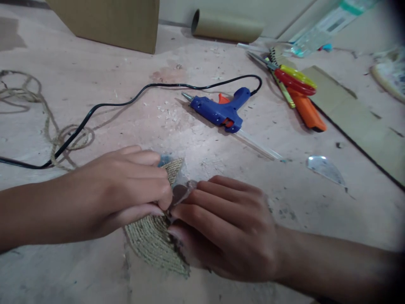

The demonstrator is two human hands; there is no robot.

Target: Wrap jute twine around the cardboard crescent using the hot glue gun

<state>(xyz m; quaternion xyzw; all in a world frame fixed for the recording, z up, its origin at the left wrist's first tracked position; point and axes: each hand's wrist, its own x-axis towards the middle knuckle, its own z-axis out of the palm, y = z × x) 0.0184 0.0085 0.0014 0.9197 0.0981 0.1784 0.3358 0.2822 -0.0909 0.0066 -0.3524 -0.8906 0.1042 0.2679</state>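
Note:
A curved piece covered in rows of jute twine (155, 242) lies on the table under my hands, its pointed upper tip showing past my left fingers. My left hand (133, 181) is closed over this piece, thumb and fingertips pinching at its inner edge. Across from it my right hand (228, 223) is also closed, its fingertips meeting the left ones at that edge. A bit of clear plastic (181, 192) shows between the two hands, by the right fingertips. Exactly what each fingertip pinches is partly hidden.
Beyond my hands lies a blue glue gun (218, 110) with a black cord (126, 103). Loose twine (74, 137) is at left. Scissors (294, 78), an orange-handled cutter (308, 112), a cardboard strip (351, 109), a cardboard tube (228, 26) and a plastic bottle (329, 27) lie farther back.

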